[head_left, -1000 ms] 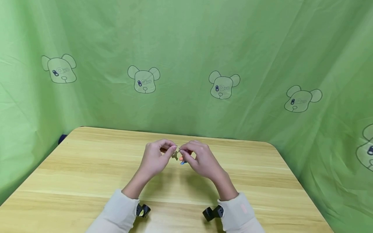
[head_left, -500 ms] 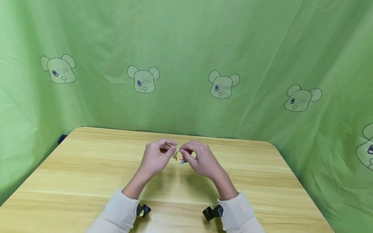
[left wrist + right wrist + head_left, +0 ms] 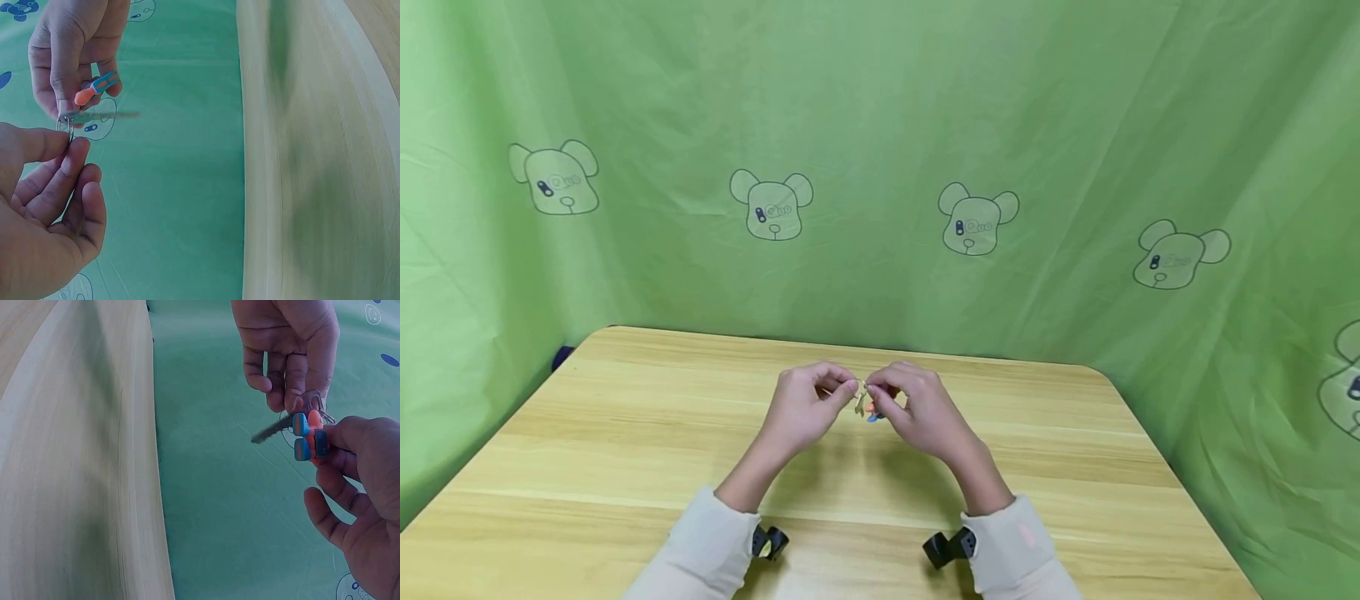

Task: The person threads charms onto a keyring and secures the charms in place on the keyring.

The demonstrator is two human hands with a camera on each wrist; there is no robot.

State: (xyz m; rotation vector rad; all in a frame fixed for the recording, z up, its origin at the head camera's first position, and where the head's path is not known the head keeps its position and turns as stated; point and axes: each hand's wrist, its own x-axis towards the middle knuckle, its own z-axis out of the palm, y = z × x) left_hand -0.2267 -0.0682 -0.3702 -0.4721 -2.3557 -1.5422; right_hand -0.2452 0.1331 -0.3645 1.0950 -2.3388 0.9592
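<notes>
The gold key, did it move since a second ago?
Yes, slightly: in the head view, the gold key has shifted to the picture's right, judged against the right-of-centre bear drawing on the green curtain.

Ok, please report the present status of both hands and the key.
Left hand, right hand: both pinching the metal ring. Key hanging between hands, toy charm beside it. No obstruction seen.

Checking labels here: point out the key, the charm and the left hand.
Key (image 3: pixel 273 429): right wrist view, middle of the blade.
Charm (image 3: pixel 95 88): left wrist view, where its orange and blue parts meet.
Left hand (image 3: pixel 805 407): head view, back of the hand.
</notes>
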